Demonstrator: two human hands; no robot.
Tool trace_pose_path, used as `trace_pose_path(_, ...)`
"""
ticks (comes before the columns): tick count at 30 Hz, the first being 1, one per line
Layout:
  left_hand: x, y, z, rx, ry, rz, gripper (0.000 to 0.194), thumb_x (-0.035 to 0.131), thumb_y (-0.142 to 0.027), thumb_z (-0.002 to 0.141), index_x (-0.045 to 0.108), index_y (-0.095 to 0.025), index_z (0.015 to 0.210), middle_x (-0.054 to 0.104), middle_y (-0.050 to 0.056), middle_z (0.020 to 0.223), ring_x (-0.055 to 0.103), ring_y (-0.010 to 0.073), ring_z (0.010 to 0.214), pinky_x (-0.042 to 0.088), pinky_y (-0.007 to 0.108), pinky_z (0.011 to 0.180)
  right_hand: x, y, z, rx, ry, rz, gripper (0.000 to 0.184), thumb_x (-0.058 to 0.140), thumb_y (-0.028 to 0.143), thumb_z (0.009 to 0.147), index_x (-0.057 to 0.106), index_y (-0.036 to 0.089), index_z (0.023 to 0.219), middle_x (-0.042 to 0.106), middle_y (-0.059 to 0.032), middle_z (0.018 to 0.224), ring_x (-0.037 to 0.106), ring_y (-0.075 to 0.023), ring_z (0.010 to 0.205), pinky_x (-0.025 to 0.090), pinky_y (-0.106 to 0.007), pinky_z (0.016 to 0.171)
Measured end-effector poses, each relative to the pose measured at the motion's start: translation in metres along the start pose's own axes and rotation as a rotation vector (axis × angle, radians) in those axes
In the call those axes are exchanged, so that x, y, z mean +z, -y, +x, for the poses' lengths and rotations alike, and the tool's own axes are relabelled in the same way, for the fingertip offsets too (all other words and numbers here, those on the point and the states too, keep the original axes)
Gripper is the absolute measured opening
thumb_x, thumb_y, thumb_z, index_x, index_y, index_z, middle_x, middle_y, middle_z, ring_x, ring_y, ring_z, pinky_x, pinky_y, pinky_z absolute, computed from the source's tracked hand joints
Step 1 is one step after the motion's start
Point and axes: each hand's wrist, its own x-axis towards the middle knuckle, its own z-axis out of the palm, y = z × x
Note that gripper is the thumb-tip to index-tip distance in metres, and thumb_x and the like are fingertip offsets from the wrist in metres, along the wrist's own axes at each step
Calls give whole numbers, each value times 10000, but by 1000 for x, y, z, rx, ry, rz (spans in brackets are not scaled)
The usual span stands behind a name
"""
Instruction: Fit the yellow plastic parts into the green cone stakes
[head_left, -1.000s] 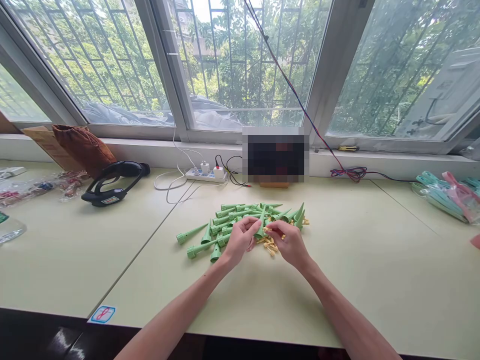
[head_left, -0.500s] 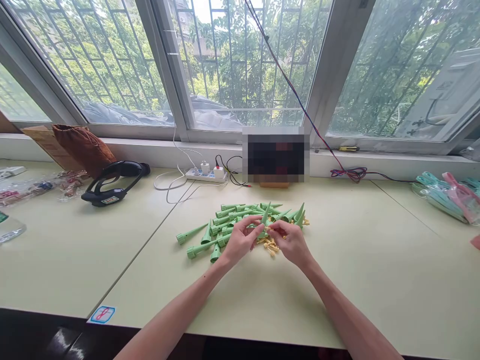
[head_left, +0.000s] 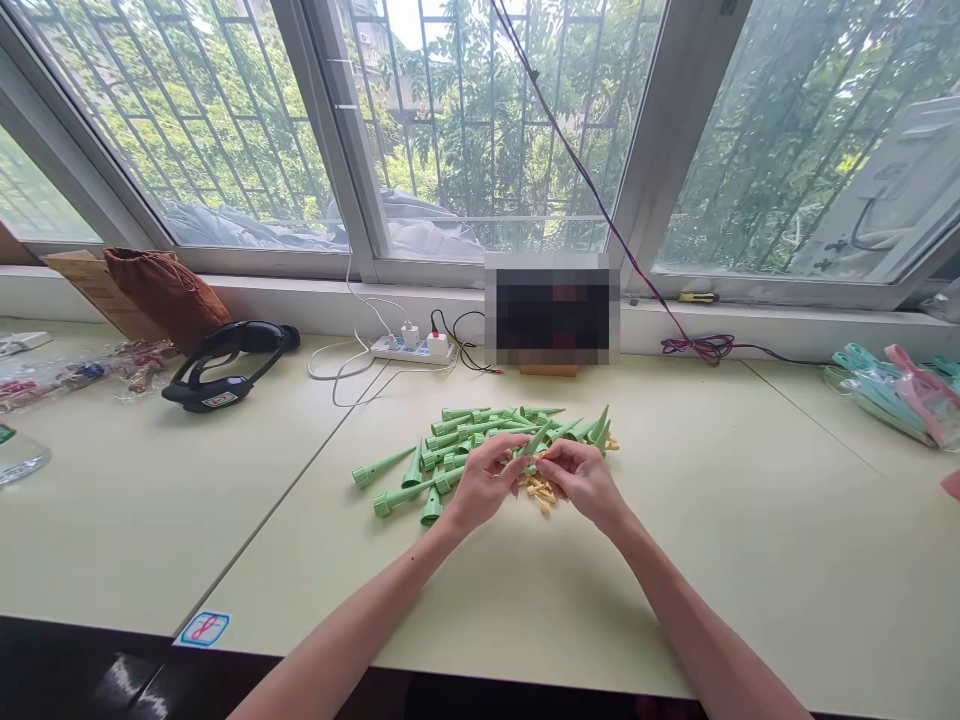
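My left hand (head_left: 487,482) is closed around a green plastic watering spike (head_left: 535,440), whose pointed end tilts up and to the right. Close against it, my right hand (head_left: 585,480) pinches at the spike's side with thumb and forefinger. A small yellow plastic peg (head_left: 535,461) shows partly between the fingertips; the rest of it is hidden. Behind and left of my hands lies a heap of similar green spikes (head_left: 409,495), pointing various ways. Several loose yellow pegs (head_left: 541,492) lie on the table under and between my hands.
On the pale table (head_left: 300,560), a black headset (head_left: 217,370) and a brown drawstring bag (head_left: 161,295) stand to the left. A power strip (head_left: 412,348) and a blurred-out screen (head_left: 553,315) are at the back. Bagged teal and pink items (head_left: 900,390) lie far right.
The spike in my left hand has tipped from nearly upright toward the right. My right fingers stay against it, with both hands in almost the same place.
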Motion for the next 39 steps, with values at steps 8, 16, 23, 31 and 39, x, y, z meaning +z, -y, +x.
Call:
trace_pose_path(8, 5, -6, 0, -137, -17, -68, 313, 675, -381, 831, 626, -169, 1056, 634, 55, 913, 579, 100, 550, 514, 222, 438, 3, 4, 2, 30, -57, 12, 318, 704, 452, 800, 578, 176, 706, 496, 46, 510, 428, -87, 403, 345, -225, 381)
trace_pose_path(16, 6, -14, 4, -284, -80, -146, 351, 681, -456, 803, 618, -152, 967, 624, 33, 873, 547, 82, 438, 432, 218, 362, 9, -1, -1, -127, -155, -167, 251, 652, 427, 855, 637, 177, 851, 617, -17, 680, 554, -134, 542, 483, -254, 488)
trace_pose_path(23, 4, -15, 5, -368, -69, -241, 377, 661, -501, 812, 607, -157, 958, 543, -43, 616, 472, 68, 375, 373, 188, 323, 8, -2, -3, -294, -213, -399, 182, 591, 360, 914, 651, 188, 920, 678, -64, 856, 636, -175, 698, 554, -298, 634)
trace_pose_path(31, 4, -14, 5, -438, -59, -261, 380, 659, -525, 807, 607, -164, 912, 417, -92, 436, 366, 58, 304, 324, 170, 288, 6, -5, 0, -452, -182, -555, 200, 514, 276, 963, 692, 224, 1038, 682, -70, 923, 634, -176, 739, 529, -293, 622)
trace_pose_path(39, 3, -13, 5, -445, -68, -259, 395, 657, -560, 794, 579, -174, 812, 354, -102, 403, 323, 52, 292, 295, 166, 281, 5, -10, 2, -547, -167, -650, 208, 496, 231, 969, 692, 229, 1040, 686, -72, 916, 647, -192, 794, 530, -310, 685)
